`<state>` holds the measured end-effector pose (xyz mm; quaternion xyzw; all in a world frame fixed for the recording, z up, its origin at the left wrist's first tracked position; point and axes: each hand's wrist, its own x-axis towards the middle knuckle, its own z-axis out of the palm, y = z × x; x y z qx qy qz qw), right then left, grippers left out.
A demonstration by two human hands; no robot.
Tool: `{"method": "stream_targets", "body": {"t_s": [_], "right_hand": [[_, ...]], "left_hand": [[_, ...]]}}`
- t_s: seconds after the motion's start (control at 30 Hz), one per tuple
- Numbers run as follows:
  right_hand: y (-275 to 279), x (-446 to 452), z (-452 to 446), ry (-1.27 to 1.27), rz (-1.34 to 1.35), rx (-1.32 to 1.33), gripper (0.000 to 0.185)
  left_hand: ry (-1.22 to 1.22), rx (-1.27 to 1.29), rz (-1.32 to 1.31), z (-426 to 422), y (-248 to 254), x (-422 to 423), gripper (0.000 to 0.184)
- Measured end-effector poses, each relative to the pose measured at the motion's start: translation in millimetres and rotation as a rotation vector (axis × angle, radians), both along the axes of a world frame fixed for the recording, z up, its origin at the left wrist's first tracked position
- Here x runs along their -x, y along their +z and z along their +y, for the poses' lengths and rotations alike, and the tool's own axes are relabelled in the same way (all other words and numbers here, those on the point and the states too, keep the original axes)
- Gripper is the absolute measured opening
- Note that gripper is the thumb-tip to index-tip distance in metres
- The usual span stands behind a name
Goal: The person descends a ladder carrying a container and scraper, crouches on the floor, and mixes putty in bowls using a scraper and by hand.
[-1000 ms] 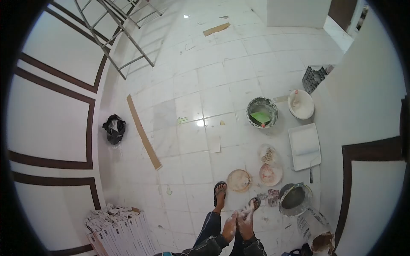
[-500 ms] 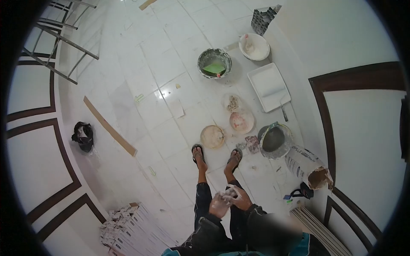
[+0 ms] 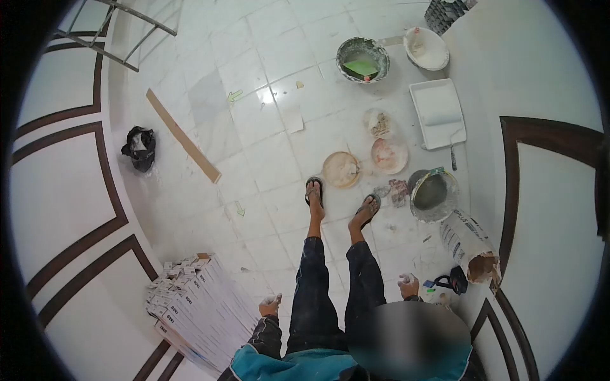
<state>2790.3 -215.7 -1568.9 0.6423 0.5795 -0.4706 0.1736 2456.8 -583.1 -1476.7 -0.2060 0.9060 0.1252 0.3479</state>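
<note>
My left hand (image 3: 271, 306) hangs beside my left leg, near the long stacked white boxes (image 3: 206, 305). Its fingers are loosely bent, whitish at the tips, and I see nothing in them. On the other side, my right hand (image 3: 408, 286) is held out past my right leg, fingers half curled and a little apart, also whitened. Nothing shows in it either. The closest things to it are a dark strapped item (image 3: 457, 280) and a torn-open paper sack (image 3: 471, 247). Neither hand touches anything that I can make out.
Ahead of my feet stand a round tan lid (image 3: 341, 169), a pinkish lid (image 3: 389, 156) and a grey-filled bucket (image 3: 434, 194). Farther off are a roller tray (image 3: 460, 133), a dark bucket (image 3: 354, 54) and a white bucket (image 3: 437, 51). A cardboard strip (image 3: 181, 134) and metal ladder (image 3: 130, 54) are leftward.
My hands were together in front of my legs; now they are parted, one at each side. The view has shifted, so the floor things appear higher and farther right.
</note>
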Motion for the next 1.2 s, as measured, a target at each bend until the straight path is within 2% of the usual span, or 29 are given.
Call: {"method": "stream_targets", "body": {"t_s": [0.03,0.1,0.13,0.17,0.2,0.23,0.27,0.3,0.37,0.43,0.47,0.5,0.57,0.7,0.8,0.87,0.9,0.97,1.03,1.1,1.13,1.17,1.2], "right_hand": [[-4,3,-1,0.004,0.014,-0.052,0.025],[-21,4,-7,0.017,0.029,-0.1,0.023],[-32,8,-10,-0.084,0.09,-0.046,0.022],[-36,14,-9,-0.172,0.149,0.02,0.02],[-31,29,-4,-0.027,0.173,-0.057,0.022],[-23,41,-2,0.03,0.181,-0.005,0.022],[-12,62,4,-0.074,0.204,0.046,0.024],[-4,76,7,-0.189,0.22,0.089,0.026],[0,86,7,-0.185,0.269,0.109,0.03],[0,80,10,-0.143,0.329,0.074,0.032],[-1,75,17,-0.068,0.31,0.096,0.033],[0,68,21,0.011,0.291,0.118,0.034],[13,65,29,-0.014,0.217,0.18,0.036],[-18,15,45,0.175,0.271,0.089,0.037],[-2,32,74,0.198,0.214,0.15,0.037],[17,63,96,0.077,0.305,0.252,0.033],[24,82,107,0.08,0.346,0.218,0.033],[44,107,121,0.089,0.345,0.262,0.031],[59,135,137,0.078,0.397,0.29,0.034],[75,159,150,-0.123,0.55,0.45,0.041],[2,135,168,-0.153,0.808,0.539,0.026],[6,137,170,-0.163,0.829,0.52,0.026],[19,150,169,0.584,0.63,-0.001,0.032]], "left_hand": [[0.006,0.003,-0.001,-2,-1,-5,0.038],[0.314,-0.043,0.081,-5,-4,-12,0.042],[0.032,-0.092,0.174,-8,-9,-14,0.04],[-0.185,-0.068,0.154,-18,-21,-19,0.034],[-0.399,-0.04,0.156,-32,-34,-27,0.031],[-0.408,0.01,0.197,-15,-30,-29,0.024],[-0.407,-0.071,0.085,3,-14,-19,0.022],[-0.175,-0.196,0.138,1,-24,-27,0.024],[-0.147,-0.098,0.101,26,0,-23,0.027],[-0.168,0.031,0.072,32,1,-22,0.029],[-0.092,0.045,0.042,28,0,-27,0.031],[-0.09,0.018,0.065,23,2,-32,0.031],[-0.032,0.014,0.02,14,4,-40,0.031],[0.023,-0.031,0.07,12,22,-51,0.03],[-0.032,-0.102,0.084,12,31,-54,0.03],[0.015,-0.209,0.08,13,33,-54,0.03],[0.004,-0.241,0.121,16,32,-49,0.03],[0.34,-0.442,0.006,19,32,-41,0.036],[0.334,-0.501,0.012,29,46,-24,0.037],[0.311,-0.554,0.007,36,54,-7,0.039],[0.308,-0.569,0.023,42,57,3,0.04],[0.306,-0.584,0.037,47,58,10,0.041],[0.282,-0.599,0.045,51,59,21,0.041]]}}
